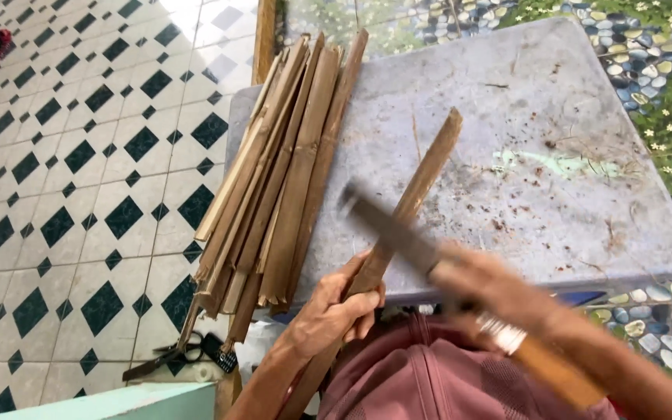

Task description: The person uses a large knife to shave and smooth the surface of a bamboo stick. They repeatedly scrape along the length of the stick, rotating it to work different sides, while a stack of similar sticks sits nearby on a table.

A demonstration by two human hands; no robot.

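Left hand gripping bamboo strip, right hand blurred, perhaps holding blade

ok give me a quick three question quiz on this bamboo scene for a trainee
1. True or false: the left hand grips the lower part of a single bamboo strip that slants up over the grey table.
2. Multiple choice: where does the bundle of bamboo strips lie? A) on the tiled floor B) along the table's left edge C) in the person's lap
3. Fill in: the right hand holds a dark blade that looks ____ in the picture.

Key: 1 true; 2 B; 3 blurred
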